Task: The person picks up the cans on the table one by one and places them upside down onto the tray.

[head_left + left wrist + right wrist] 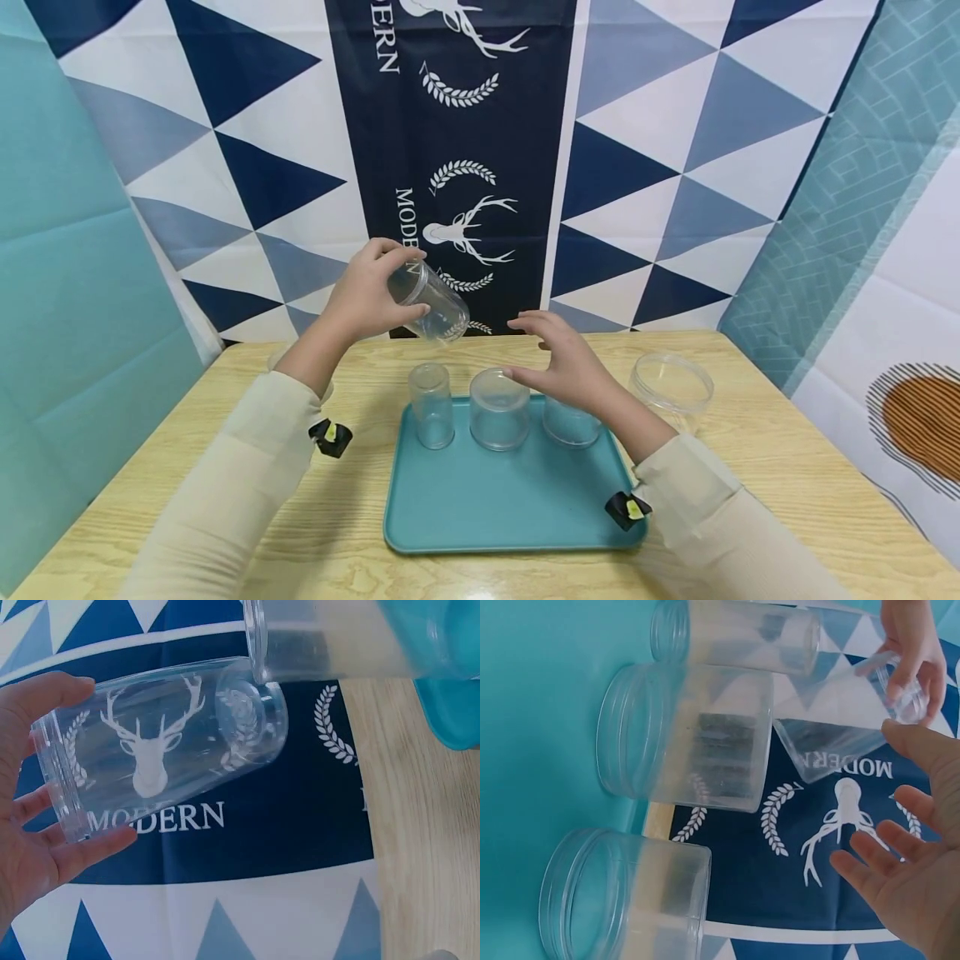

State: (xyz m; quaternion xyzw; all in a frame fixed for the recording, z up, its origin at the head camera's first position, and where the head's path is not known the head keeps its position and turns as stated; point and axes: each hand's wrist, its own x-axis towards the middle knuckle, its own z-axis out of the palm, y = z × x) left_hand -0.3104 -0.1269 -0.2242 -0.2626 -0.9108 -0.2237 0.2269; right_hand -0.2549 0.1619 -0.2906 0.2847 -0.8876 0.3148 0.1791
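My left hand (367, 292) grips a clear plastic jar (444, 307) near its rim, thumb on one side and fingers on the other. The jar is tilted in the air, its base pointing down to the right. My right hand (564, 362) is raised with fingers spread and nothing in it, over the back right of a teal tray (510, 508). Three clear jars stand rim-down along the tray's back: a tall narrow jar (432, 408), a wider jar (498, 417) and a short jar (572, 427), the last partly hidden by my right hand and wrist.
A wide clear container (672, 385) is on the wooden table (780, 467) right of the tray, partly behind my right forearm. Something clear shows behind my left wrist. A patterned cloth (637, 167) hangs at the table's back edge.
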